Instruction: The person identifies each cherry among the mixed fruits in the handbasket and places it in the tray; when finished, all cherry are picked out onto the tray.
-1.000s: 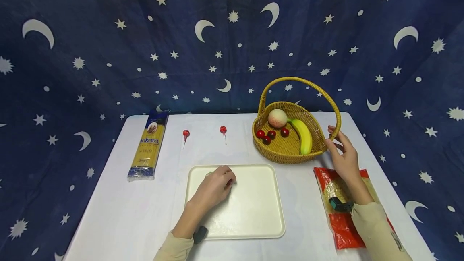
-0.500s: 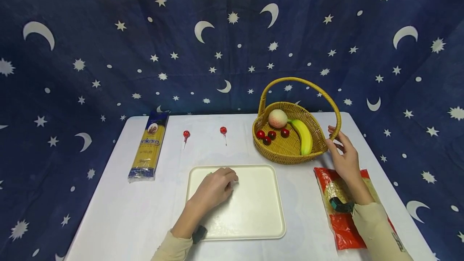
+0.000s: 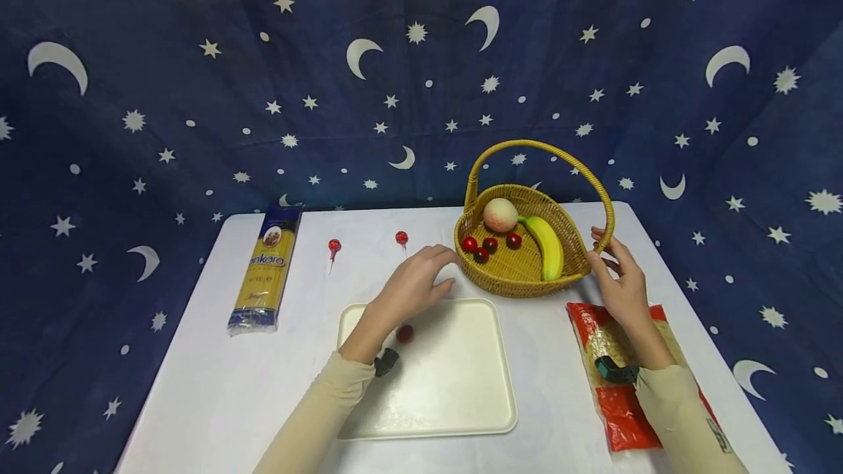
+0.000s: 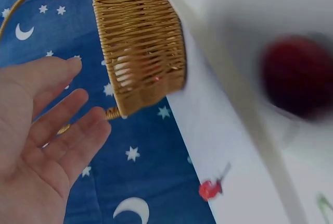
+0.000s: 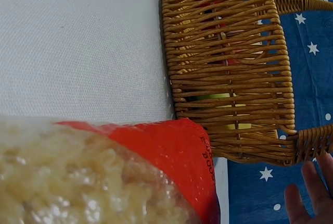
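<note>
My left hand [image 3: 416, 285] hovers over the tray's far edge, fingers loosely extended, with nothing in its grasp. Its fingertips reach toward the near left rim of a wicker basket [image 3: 507, 287]; in the left wrist view the fingers [image 4: 86, 135] stand apart from the wicker. On the cream tray [image 3: 461, 386], below the left wrist, lies a dark red cherry [image 3: 405, 333], blurred in the left wrist view [image 4: 296, 78]. My right hand [image 3: 622, 287] holds the base of the basket's handle [image 3: 609, 218], thumb in front and fingers behind. Inside the basket are several cherries [image 3: 490, 245], a peach [image 3: 500, 216] and a banana [image 3: 545, 247].
Two red lollipops [image 3: 334, 246] lie behind the tray, one partly covered by the left hand. A spaghetti pack [image 3: 266, 269] lies at the left. Under the right forearm is a red pasta bag [image 3: 622, 415]. A dark blue star-patterned cloth [image 3: 296, 57] hangs behind the table.
My left hand has lifted off the tray and moved forward and right toward the basket, uncovering the dark red cherry. The right hand stays on the handle.
</note>
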